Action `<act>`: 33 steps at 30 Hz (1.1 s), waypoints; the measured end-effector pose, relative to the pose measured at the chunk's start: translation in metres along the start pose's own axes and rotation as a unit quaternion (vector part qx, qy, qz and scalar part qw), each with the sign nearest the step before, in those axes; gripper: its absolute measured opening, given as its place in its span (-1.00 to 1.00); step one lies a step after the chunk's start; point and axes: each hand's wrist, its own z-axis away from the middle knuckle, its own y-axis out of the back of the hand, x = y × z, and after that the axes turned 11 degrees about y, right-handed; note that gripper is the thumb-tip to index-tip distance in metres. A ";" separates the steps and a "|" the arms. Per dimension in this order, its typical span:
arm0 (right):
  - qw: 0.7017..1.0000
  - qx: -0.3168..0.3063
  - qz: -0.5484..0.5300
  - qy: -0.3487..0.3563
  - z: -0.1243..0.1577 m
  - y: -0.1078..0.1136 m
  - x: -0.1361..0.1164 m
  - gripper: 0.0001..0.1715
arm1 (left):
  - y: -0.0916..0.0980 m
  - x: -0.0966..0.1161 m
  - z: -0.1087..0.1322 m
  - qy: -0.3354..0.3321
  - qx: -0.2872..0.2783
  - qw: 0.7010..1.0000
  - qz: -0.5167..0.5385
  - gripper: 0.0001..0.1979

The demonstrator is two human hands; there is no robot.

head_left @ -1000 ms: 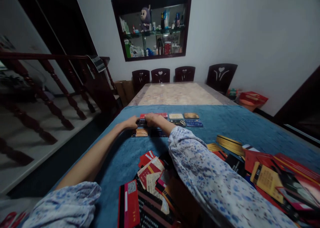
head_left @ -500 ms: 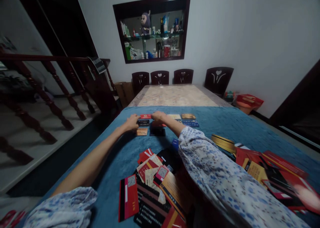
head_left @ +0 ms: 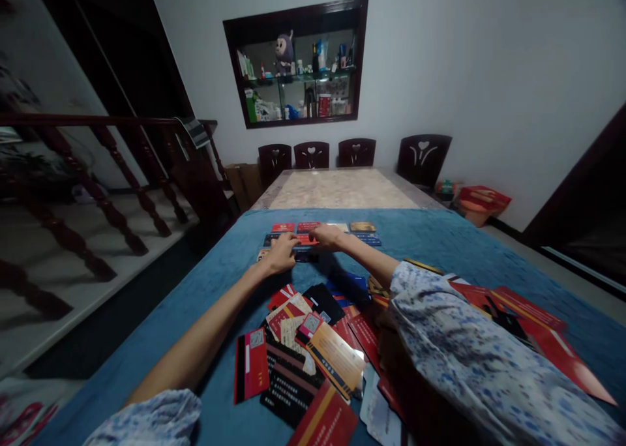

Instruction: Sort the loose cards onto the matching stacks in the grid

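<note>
Cards lie in rows on the blue cloth point(head_left: 220, 263) in front of me. In the middle row a red card point(head_left: 306, 240) lies between my hands. My left hand point(head_left: 282, 253) has its curled fingertips at the card's left end and partly hides the cards beneath. My right hand point(head_left: 328, 236) pinches at the right end, fingers bent down. Just behind are another red card point(head_left: 308, 227), a red card point(head_left: 282, 227) at the left and a gold card point(head_left: 362, 227) at the right. A dark card point(head_left: 307, 257) lies in front, partly covered.
Nearer me spreads a loose pile of cards, among them an orange card point(head_left: 335, 358), a pink-red card point(head_left: 252, 366) and a black card point(head_left: 323, 302). More red cards point(head_left: 531, 308) lie at the right beyond my sleeve. Chairs point(head_left: 357, 152) stand behind the bare tabletop point(head_left: 332, 186).
My right hand has shifted right and nearer, from the back row to the red card in the middle row. My left hand has come right and nearer, towards the same card.
</note>
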 end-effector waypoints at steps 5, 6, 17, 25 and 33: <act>1.000 0.006 -0.003 0.003 0.032 -0.005 0.001 -0.58 | -0.002 0.029 0.016 -0.028 -0.007 0.999 0.019 -0.66; 1.000 0.012 -0.006 0.008 0.039 -0.005 0.000 -0.58 | -0.003 0.035 0.019 -0.032 -0.007 0.999 0.026 -0.68; 0.999 0.019 -0.044 -0.009 0.123 -0.017 0.007 -0.68 | -0.005 0.083 0.034 -0.073 -0.079 0.994 0.014 -0.76; 0.998 -0.013 -0.061 -0.029 0.149 -0.027 0.004 -0.50 | -0.003 0.093 0.043 -0.095 -0.100 0.991 0.004 -0.76; 0.996 -0.030 -0.078 0.010 0.153 -0.033 -0.001 -0.57 | -0.006 0.094 0.046 -0.112 -0.127 0.986 0.003 -0.79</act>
